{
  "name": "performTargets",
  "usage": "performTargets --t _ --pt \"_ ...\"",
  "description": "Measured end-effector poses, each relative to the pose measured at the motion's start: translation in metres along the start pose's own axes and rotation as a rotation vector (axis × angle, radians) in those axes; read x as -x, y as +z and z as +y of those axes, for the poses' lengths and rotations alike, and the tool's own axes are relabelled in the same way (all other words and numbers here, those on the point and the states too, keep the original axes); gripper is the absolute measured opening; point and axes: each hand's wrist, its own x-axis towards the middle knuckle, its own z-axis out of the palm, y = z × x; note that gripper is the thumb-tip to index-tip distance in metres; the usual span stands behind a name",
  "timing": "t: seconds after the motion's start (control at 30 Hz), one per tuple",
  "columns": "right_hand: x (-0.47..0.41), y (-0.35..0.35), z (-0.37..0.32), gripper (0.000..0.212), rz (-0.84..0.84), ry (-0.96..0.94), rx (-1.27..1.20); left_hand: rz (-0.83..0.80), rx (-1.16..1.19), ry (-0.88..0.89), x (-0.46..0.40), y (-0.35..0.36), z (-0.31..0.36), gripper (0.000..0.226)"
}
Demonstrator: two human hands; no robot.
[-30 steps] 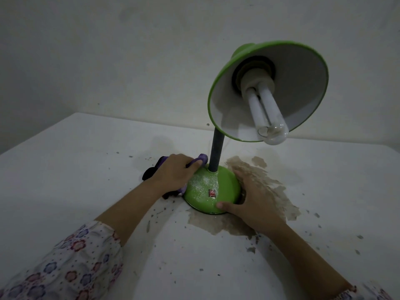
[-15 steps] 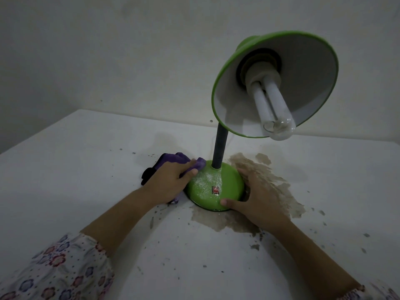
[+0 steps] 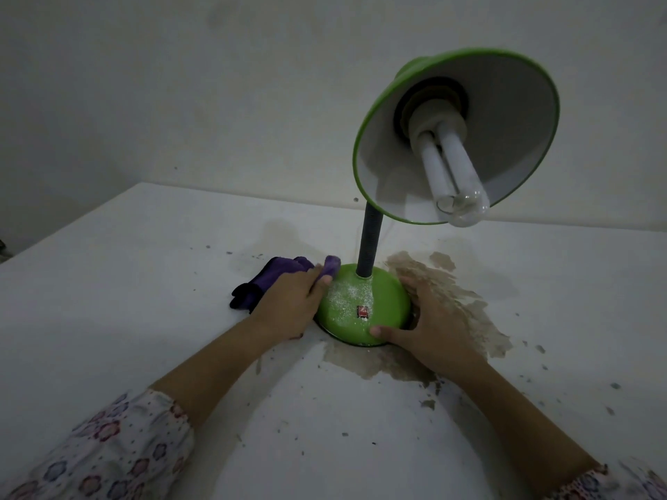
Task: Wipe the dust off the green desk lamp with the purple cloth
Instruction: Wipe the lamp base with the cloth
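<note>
At the base, left side: my left hand (image 3: 288,308) held the purple cloth (image 3: 274,279), fingers curled over it, pressing one fold against the left edge of the lamp's dome.
Right hand: my right hand (image 3: 429,326) lay spread and relaxed against the right side of the base, thumb along the front rim, fingers reaching round the far side; it gripped nothing, it only steadied the base.
Cloth: most of it was bunched behind and to the left of my left hand on the surface, with a small lump showing past my fingertips, touching the base near the neck.
Lamp base: the green base (image 3: 379,301) of the green desk lamp (image 3: 368,294) stood between my two hands, flat on the surface; white dust (image 3: 346,294) was speckled over its left and front slope, and a small red switch (image 3: 362,311) sat on the front.
Neck: a dark ribbed neck (image 3: 369,243) rose upright from the top of the base.
Shade: the green-rimmed shade (image 3: 505,102) was tilted toward me, showing its white inside and a white tube bulb (image 3: 451,171).
Surface: the white surface (image 3: 126,283) carried a brownish stain (image 3: 451,297) under and to the right of the base, plus scattered dark flecks.
Sleeves: I wore floral sleeves (image 3: 108,452), seen at both lower corners.
Wall: a plain pale wall (image 3: 180,84) stood behind the surface.
</note>
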Motion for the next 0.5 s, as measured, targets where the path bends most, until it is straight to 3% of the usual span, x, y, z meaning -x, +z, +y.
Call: performTargets --t 0.33,0.5 --pt "0.0 0.0 0.0 0.101 -0.003 -0.005 0.0 -0.019 0.017 0.089 0.033 0.013 0.005 0.047" --pt "0.001 0.0 0.0 0.099 0.028 -0.015 0.015 -0.052 -0.032 0.045 0.052 0.019 0.014 0.049"
